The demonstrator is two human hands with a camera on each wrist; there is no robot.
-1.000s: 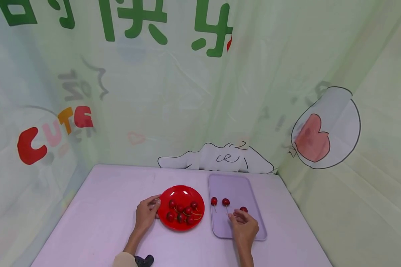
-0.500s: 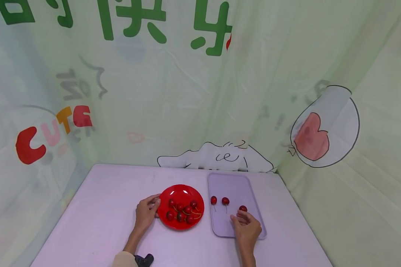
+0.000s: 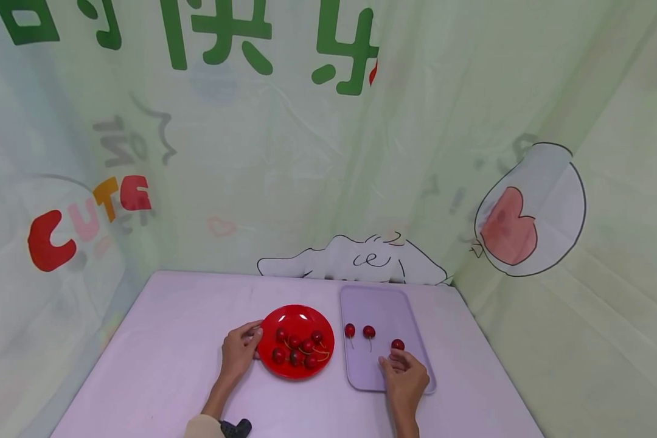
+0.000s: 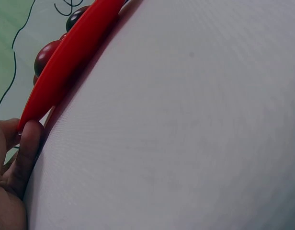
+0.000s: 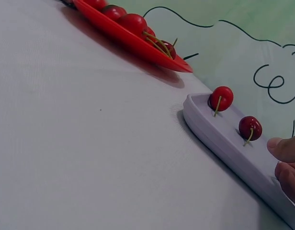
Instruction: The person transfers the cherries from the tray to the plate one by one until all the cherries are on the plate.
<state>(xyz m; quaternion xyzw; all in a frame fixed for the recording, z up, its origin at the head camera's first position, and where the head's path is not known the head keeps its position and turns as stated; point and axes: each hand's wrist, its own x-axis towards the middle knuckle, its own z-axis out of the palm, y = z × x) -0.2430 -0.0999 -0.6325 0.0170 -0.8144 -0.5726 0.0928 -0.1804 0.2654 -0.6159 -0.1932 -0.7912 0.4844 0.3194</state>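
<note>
Printed on the pale green cloth backdrop (image 3: 306,170), left of the frame: "CUTE" (image 3: 87,219) in red, pink and orange letters. Across the top edge, large green Chinese characters (image 3: 274,42), cropped and only partly legible. Nothing else readable on the table's items.

Red plate (image 3: 295,316), dark-red cherries (image 3: 295,350), lilac tray (image 3: 380,304), pale-lilac tablecloth (image 3: 170,340)

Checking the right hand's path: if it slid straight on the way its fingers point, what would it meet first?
Most likely the cherry just past the right hand's fingertips on the lilac tray; whether they already touch is unclear.
</note>
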